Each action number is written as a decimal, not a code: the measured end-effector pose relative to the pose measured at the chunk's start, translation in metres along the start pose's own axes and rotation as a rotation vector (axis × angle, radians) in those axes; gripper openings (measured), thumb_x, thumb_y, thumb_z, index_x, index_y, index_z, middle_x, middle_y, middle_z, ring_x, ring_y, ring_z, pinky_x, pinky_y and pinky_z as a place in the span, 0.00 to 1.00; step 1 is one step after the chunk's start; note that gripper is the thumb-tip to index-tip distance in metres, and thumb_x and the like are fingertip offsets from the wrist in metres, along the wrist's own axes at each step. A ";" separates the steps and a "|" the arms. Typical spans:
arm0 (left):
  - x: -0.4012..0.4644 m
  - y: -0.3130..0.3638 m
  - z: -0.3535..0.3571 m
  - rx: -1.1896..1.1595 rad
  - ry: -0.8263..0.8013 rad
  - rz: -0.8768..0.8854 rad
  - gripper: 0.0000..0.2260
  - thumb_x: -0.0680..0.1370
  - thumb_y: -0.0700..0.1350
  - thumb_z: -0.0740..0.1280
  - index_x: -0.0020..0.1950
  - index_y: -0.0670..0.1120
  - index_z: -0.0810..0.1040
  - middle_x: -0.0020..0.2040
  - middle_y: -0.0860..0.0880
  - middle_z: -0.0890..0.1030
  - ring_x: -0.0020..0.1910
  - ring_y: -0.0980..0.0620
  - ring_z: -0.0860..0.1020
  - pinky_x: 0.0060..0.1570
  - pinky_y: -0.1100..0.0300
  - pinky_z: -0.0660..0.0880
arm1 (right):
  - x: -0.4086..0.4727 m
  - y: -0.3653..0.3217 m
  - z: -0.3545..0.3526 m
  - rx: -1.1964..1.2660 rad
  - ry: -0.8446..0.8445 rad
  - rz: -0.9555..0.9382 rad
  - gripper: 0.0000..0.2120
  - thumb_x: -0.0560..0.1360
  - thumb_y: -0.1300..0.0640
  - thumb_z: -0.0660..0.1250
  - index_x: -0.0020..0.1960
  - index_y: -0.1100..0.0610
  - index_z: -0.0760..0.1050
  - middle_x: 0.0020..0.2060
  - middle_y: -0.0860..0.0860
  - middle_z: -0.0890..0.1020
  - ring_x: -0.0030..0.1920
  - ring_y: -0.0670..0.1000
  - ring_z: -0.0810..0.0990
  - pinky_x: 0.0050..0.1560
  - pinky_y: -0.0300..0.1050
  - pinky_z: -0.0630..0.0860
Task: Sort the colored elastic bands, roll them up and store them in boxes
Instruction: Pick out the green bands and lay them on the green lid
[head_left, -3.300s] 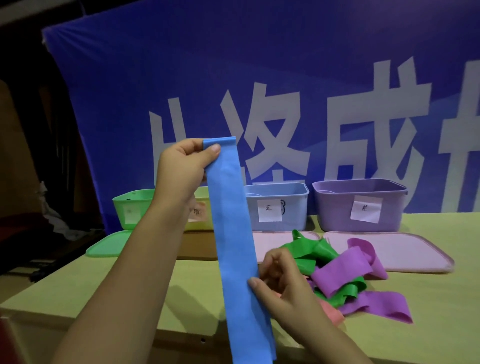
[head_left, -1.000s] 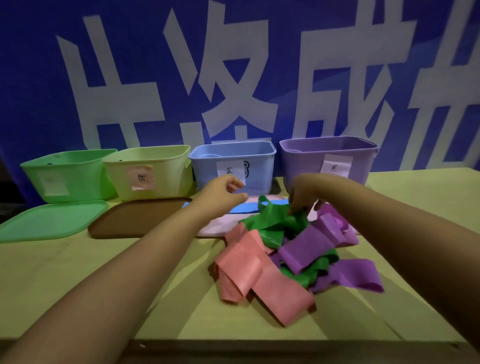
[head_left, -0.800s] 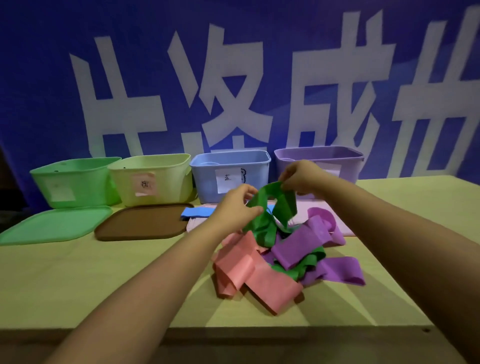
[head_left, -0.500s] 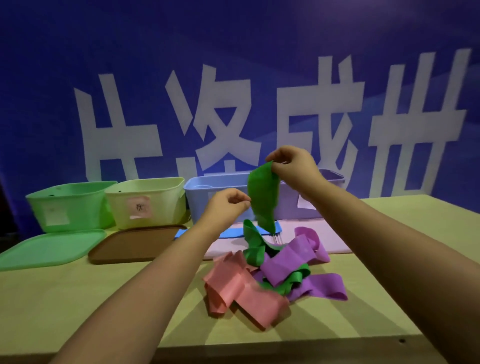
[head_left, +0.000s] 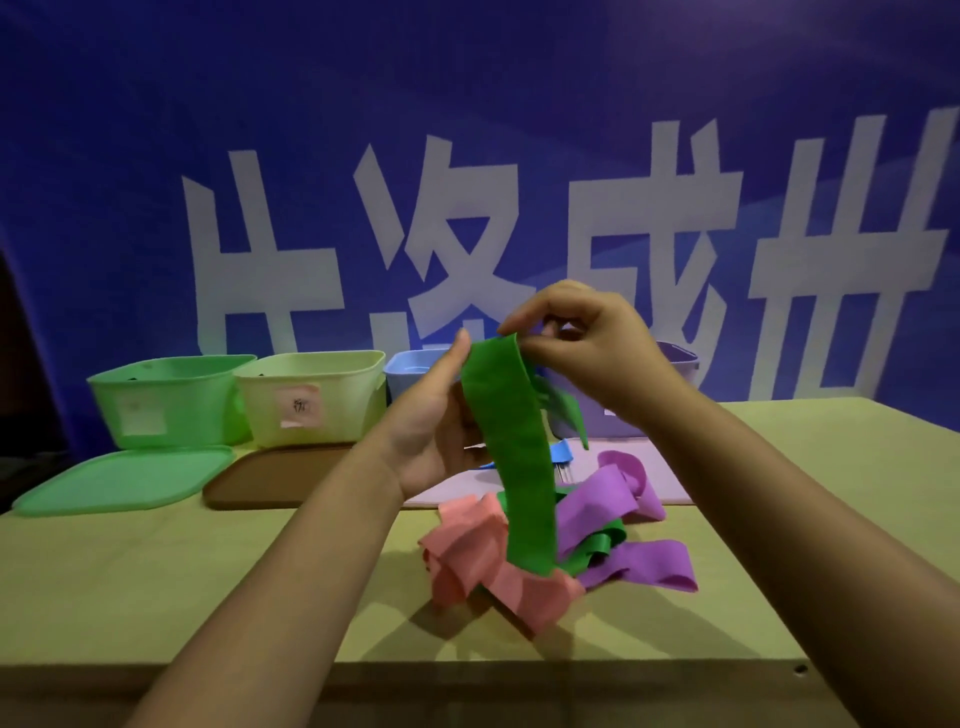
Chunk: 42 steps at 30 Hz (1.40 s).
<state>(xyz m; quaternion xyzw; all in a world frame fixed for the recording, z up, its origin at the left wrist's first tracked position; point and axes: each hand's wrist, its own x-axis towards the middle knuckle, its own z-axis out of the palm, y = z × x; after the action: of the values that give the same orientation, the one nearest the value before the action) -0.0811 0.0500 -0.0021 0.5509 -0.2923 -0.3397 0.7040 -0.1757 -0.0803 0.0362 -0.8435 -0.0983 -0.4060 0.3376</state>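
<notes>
Green band hangs as a flat strip between the two hands, its long axis nearly upright, top end at the right hand and lower end trailing down in front of the pile of bands on the desk. Right hand pinches the top edge of the strip between thumb and curled fingers. Left hand stands just beside the strip on its left, palm turned toward it and fingers straight, the thumb tip touching the upper left corner; whether the fingers behind the strip press on it cannot be told. The hands are close together at the top of the band and apart lower down. Pink, purple and further green bands lie tangled below and slightly right of the left wrist. Green box sits well to the left of the left hand, beyond its lid. Rolling would likely start from the pinched top end, with the left hand nearer the free length.
</notes>
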 end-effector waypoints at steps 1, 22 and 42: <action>-0.006 0.001 0.001 -0.008 -0.001 0.004 0.23 0.76 0.63 0.56 0.50 0.47 0.80 0.40 0.46 0.83 0.38 0.50 0.81 0.40 0.56 0.76 | -0.005 -0.004 0.001 -0.003 -0.001 -0.021 0.11 0.72 0.64 0.70 0.43 0.47 0.78 0.41 0.45 0.76 0.39 0.52 0.74 0.43 0.39 0.75; -0.078 -0.018 0.010 0.072 0.102 0.313 0.18 0.70 0.49 0.69 0.56 0.42 0.76 0.48 0.41 0.84 0.42 0.49 0.82 0.36 0.58 0.78 | -0.109 0.003 0.029 -0.092 -0.091 -0.179 0.07 0.68 0.62 0.70 0.42 0.53 0.84 0.45 0.41 0.79 0.51 0.38 0.77 0.51 0.29 0.72; -0.103 -0.071 0.001 0.296 0.287 0.489 0.06 0.67 0.50 0.74 0.41 0.51 0.82 0.35 0.52 0.82 0.34 0.58 0.79 0.33 0.66 0.75 | -0.121 -0.019 0.072 0.589 0.057 0.281 0.03 0.71 0.58 0.69 0.43 0.54 0.80 0.38 0.54 0.84 0.40 0.51 0.82 0.42 0.48 0.80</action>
<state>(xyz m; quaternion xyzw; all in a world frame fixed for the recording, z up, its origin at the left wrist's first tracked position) -0.1546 0.1201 -0.0753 0.6029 -0.3600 -0.0329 0.7112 -0.2187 -0.0057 -0.0775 -0.7032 -0.0846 -0.3328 0.6226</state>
